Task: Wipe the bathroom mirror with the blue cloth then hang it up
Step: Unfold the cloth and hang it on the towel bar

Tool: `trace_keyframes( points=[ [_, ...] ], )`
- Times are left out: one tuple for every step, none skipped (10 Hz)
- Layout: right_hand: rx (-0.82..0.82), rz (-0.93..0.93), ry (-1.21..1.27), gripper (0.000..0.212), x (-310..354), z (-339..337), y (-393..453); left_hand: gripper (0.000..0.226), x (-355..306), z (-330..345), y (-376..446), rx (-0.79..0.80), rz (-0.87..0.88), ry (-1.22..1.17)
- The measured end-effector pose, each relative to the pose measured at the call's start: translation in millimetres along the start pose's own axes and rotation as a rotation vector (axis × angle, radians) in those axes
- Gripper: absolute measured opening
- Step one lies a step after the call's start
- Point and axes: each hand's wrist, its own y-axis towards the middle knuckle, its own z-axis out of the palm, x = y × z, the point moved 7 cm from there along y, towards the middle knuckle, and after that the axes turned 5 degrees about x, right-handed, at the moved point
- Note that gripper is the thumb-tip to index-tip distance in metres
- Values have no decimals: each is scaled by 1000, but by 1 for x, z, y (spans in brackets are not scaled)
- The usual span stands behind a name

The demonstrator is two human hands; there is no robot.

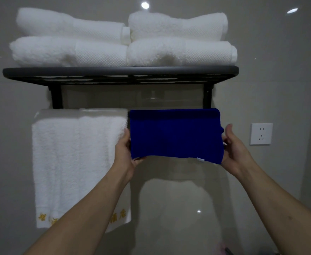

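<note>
The blue cloth (175,135) hangs folded over the lower bar of the black towel rack (119,71), on the bar's right half. My left hand (126,152) holds the cloth's lower left edge, fingers tucked behind it. My right hand (233,146) holds the right edge, thumb up beside the cloth. A small white tag shows at the cloth's bottom right corner. No mirror is in view.
A white towel (77,162) with gold lettering hangs on the bar just left of the blue cloth. Several folded white towels (121,39) are stacked on the rack's top shelf. A white wall socket (261,133) sits to the right on the glossy tiled wall.
</note>
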Motion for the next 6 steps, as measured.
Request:
trace_keyframes(
  points=[
    [-76, -44, -257, 32, 5, 1, -2, 26, 2, 4, -2, -2, 20, 258],
    [-224, -94, -299, 26, 8, -10, -3, 16, 4, -6, 0, -116, 35, 374],
    [-291, -121, -350, 25, 10, -11, -10, 12, -4, -5, -5, -177, 98, 484],
    [-308, -139, -408, 33, 8, -5, -19, 12, -17, 2, -17, -209, 185, 678],
    [-327, -169, -581, 48, 9, 1, -31, 30, -29, 5, -29, -176, 260, 712],
    [-348, -200, -838, 58, 12, 15, -44, 43, -41, 8, -45, -152, 315, 705]
  ],
)
